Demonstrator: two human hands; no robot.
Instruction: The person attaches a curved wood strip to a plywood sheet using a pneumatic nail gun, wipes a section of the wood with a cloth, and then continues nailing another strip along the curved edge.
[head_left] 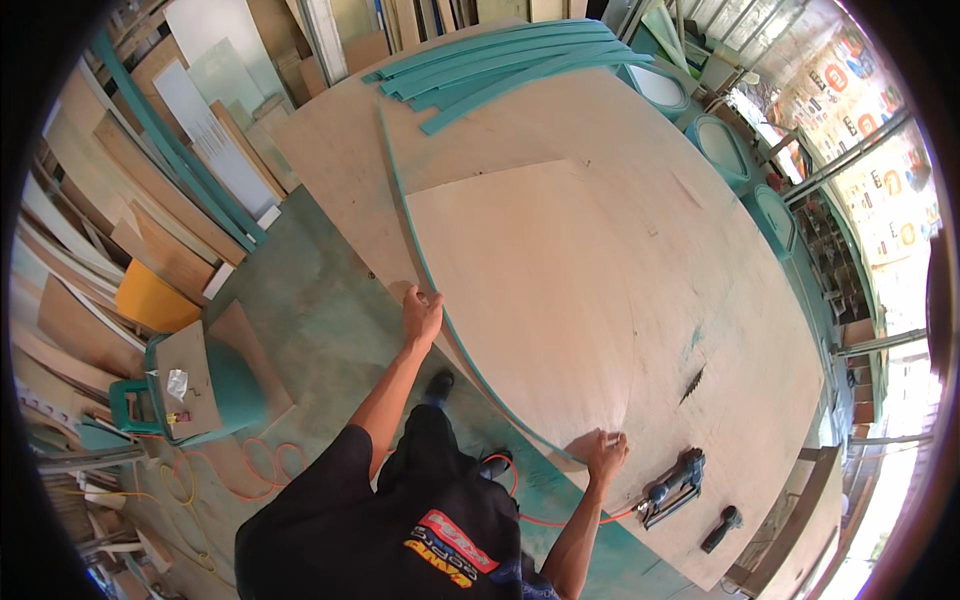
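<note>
Teal edging strip [420, 250] under both hands, left hand [421, 317], right hand [603, 455].

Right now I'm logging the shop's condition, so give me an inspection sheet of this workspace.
Surface: large plywood table, with a saw blade poking up through it.
Job's things: plywood sheet lying flat; thin teal edge strip running along its curved edge.
Clutter: stack of teal strips at the far end; nail gun and dark handheld tool near the right hand.
Hands: left hand and right hand both press at the strip's edge.
Cables: orange hose coiled on the floor.
Surroundings: leaning boards, teal stool, teal frames.
</note>
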